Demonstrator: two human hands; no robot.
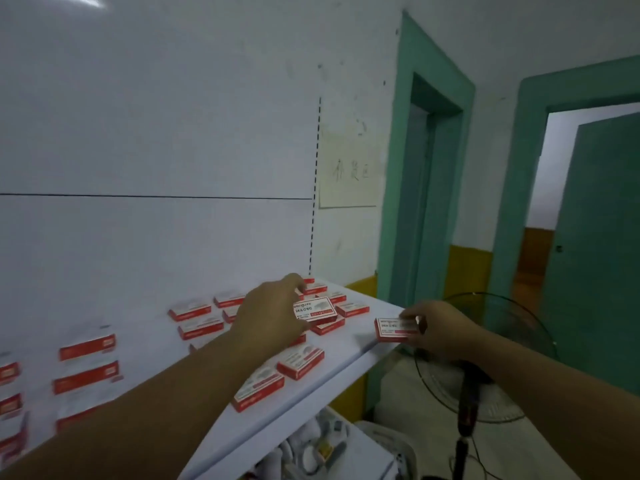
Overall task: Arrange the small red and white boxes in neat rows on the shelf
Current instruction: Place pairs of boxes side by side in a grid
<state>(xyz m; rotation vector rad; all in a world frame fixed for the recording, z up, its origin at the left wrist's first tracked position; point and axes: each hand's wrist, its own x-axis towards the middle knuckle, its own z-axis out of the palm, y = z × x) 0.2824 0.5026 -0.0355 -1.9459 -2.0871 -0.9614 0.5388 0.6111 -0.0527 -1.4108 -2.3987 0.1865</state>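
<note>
Okay, left hand [273, 313] first: we see it curled round one red and white box [316, 311], thumb under, fingers over the top. The box is raised and tilted face-up over the crooked cluster [351, 309] at the shelf's right end. Right hand [440, 329] pinches a second box [393, 329] by its right end, right at the front right corner of the shelf [346, 356]. Whether that box rests on the board or hangs just off it, we cannot tell.

Progress, as we judge it: about midway. Back-middle boxes [189, 309] sit in rough pairs. Left-side boxes [87, 346] look lined up but are blurred. Two front boxes [300, 360] lie skewed near the lip, and the right cluster overlaps, one piece on another. Left to do: place both held boxes, square the cluster, straighten the front pair.

Room: bare white board between the front pair and the right hand, and a bare strip along the front edge. The back panel [156, 237] closes the rear. The front lip is unguarded and a fan [512, 341] stands below the corner, so we'd flag the corner box as the drop risk.
</note>
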